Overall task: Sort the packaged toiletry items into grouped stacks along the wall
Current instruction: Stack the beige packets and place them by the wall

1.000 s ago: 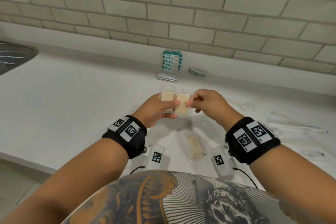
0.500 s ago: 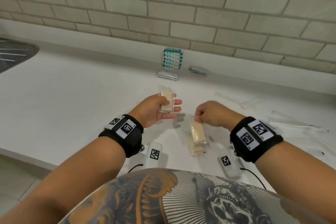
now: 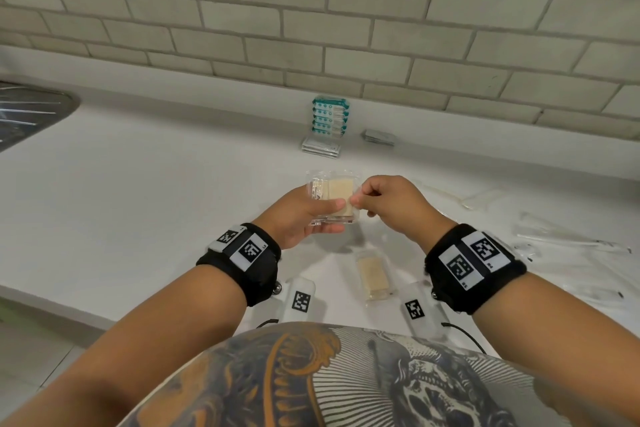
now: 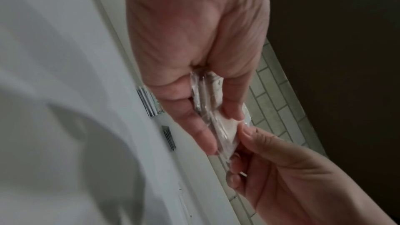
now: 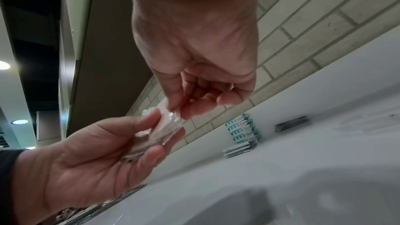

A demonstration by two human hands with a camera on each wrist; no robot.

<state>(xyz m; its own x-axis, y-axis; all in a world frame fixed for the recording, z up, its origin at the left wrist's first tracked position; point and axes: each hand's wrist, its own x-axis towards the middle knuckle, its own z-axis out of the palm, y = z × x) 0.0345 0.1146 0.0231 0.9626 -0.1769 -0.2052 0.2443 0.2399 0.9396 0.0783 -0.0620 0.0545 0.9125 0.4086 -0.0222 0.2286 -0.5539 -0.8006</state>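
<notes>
Nearest the person, on the white worktop [image 3: 138, 204], one clear-wrapped soap bar [image 3: 373, 276] lies flat between the two wrists, with two white tagged blocks [image 3: 300, 302] on either side of it at the worktop's front edge. Just beyond, above the surface, the left hand [image 3: 298, 215] holds a small bundle of wrapped soaps [image 3: 332, 198], its thumb across the top and its fingers [image 4: 194, 126] underneath; the left wrist view shows several clear packets pressed together edge-on in that grip. The right hand [image 3: 388, 204] meets the bundle from the right, thumb and forefinger pinching the wrapper's edge while the remaining fingers [image 5: 229, 99] curl in toward the palm. To the right, clear-wrapped slender items [image 3: 568, 239] lie scattered on the worktop, too faint to identify. Farther back, against the upstand below the tiled wall [image 3: 346, 28], a stack of teal-and-white packets [image 3: 329, 118] stands on a flat pile of white sachets [image 3: 320, 146], and a low stack of grey sachets [image 3: 379, 137] sits just beside them to the right. At the far left, part of a metal sink drainer [image 3: 31, 114] shows.
</notes>
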